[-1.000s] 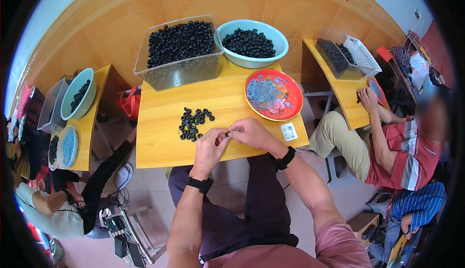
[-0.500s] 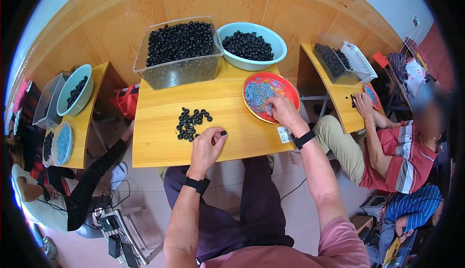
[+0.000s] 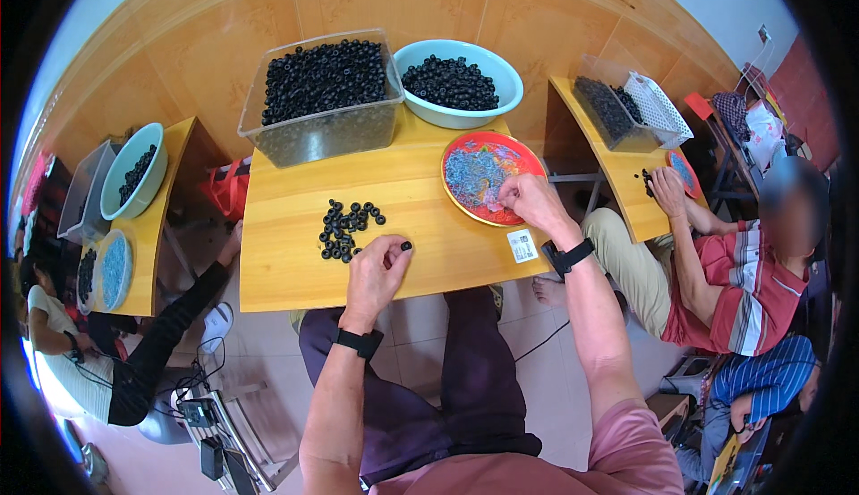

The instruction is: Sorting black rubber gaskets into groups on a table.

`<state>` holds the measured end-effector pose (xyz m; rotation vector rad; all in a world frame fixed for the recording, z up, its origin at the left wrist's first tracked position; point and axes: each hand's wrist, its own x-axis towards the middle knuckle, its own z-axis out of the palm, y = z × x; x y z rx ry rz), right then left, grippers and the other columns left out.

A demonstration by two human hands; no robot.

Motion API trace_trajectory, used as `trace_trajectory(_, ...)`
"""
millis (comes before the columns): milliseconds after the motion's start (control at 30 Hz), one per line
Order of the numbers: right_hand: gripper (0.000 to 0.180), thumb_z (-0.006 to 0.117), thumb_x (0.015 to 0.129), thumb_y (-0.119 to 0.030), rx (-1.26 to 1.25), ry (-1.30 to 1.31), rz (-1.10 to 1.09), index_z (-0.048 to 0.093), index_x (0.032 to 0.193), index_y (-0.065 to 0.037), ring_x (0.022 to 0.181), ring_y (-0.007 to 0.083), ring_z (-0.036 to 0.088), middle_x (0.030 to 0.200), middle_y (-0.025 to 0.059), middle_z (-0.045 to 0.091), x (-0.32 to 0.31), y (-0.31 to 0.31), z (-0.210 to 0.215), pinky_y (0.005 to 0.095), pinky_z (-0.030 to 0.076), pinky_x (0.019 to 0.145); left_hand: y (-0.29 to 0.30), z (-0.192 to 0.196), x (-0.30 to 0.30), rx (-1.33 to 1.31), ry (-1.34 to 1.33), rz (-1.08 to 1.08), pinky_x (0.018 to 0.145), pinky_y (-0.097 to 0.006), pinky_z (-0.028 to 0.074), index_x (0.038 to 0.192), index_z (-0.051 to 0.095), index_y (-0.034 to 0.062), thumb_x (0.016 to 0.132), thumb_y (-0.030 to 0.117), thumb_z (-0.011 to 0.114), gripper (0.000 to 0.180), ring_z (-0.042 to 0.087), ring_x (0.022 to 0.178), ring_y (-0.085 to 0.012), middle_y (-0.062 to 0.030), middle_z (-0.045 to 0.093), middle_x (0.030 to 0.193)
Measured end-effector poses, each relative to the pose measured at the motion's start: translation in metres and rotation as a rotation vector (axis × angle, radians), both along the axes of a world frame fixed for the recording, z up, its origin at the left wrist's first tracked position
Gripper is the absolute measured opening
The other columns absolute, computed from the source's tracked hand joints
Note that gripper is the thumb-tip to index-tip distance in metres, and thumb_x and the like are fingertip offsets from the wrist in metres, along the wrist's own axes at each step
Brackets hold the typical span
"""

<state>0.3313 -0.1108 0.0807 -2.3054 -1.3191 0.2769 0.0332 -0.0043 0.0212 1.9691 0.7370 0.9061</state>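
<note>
Bead (image 3: 406, 245), black, pinched in left hand (image 3: 376, 273); red tray (image 3: 521, 157), beneath right hand (image 3: 539, 204), finger closure indiscernible.

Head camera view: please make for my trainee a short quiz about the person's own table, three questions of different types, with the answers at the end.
1. Fill in: on the person's own table, the clear bin stands to the ____ of the light-blue basin.
2. True or false: the right hand is inside the clear bin.
3. What is in the grip of the left hand?
a) a cloth
b) a small black piece
c) a metal spoon

Key: 1. left; 2. false, it is at the red tray; 3. b.
</note>
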Motion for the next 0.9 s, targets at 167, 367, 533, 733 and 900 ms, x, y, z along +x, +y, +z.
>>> trace_trajectory(167, 0.012, 0.069, 0.083, -0.011, -0.238, 0.129, 0.112, 0.076, 0.091, -0.006, 0.081, 0.023, 0.071, 0.083, 0.0116, 0.074, -0.017, 0.007, 0.011, 0.036, 0.053, 0.073, 0.001, -0.002, 0.0, 0.011, 0.022, 0.0, 0.061, -0.029, 0.052, 0.1, 0.069, -0.0015, 0.086, 0.009, 0.075, 0.019, 0.063, 0.063, -0.0166, -0.0104, 0.067, 0.075)
trace_trajectory(367, 0.015, 0.07, 0.083, -0.018, -0.163, 0.066, -0.013, 0.077, 0.093, -0.01, 0.092, 0.0322, 0.071, 0.092, 0.0161, 0.074, -0.003, 0.012, -0.008, 0.044, 0.055, 0.082, 0.001, -0.001, 0.002, 0.005, 0.031, 0.007, 0.062, -0.029, 0.052, 0.101, 0.069, -0.0014, 0.086, 0.009, 0.076, 0.019, 0.063, 0.064, -0.0165, -0.01, 0.067, 0.075)
trace_trajectory(533, 0.013, 0.073, 0.082, -0.018, -0.185, 0.087, -0.006, 0.077, 0.092, -0.011, 0.093, 0.033, 0.071, 0.092, 0.016, 0.074, -0.007, 0.011, -0.003, 0.0451, 0.055, 0.082, 0.002, -0.001, 0.0, -0.016, 0.041, 0.006, 0.062, -0.029, 0.052, 0.101, 0.069, -0.0015, 0.087, 0.009, 0.075, 0.02, 0.063, 0.064, -0.0158, -0.0097, 0.067, 0.074)
trace_trajectory(733, 0.012, 0.075, 0.081, -0.017, -0.151, -0.067, 0.029, 0.074, 0.087, -0.008, 0.087, 0.0315, 0.071, 0.087, 0.0144, 0.074, -0.014, 0.01, -0.01, 0.0435, 0.054, 0.077, 0.002, -0.002, 0.0, 0.007, 0.03, 0.006, 0.062, -0.029, 0.052, 0.101, 0.069, -0.0016, 0.086, 0.009, 0.075, 0.019, 0.063, 0.064, -0.0156, -0.0097, 0.067, 0.074)
trace_trajectory(900, 0.012, 0.074, 0.081, -0.014, -0.112, -0.103, 0.01, 0.072, 0.087, -0.005, 0.08, 0.0285, 0.071, 0.082, 0.0123, 0.073, -0.013, 0.006, -0.013, 0.0405, 0.053, 0.071, 0.002, -0.002, 0.001, 0.001, 0.008, -0.01, 0.062, -0.029, 0.053, 0.101, 0.069, -0.0017, 0.086, 0.009, 0.075, 0.019, 0.063, 0.064, -0.0159, -0.0099, 0.066, 0.074)
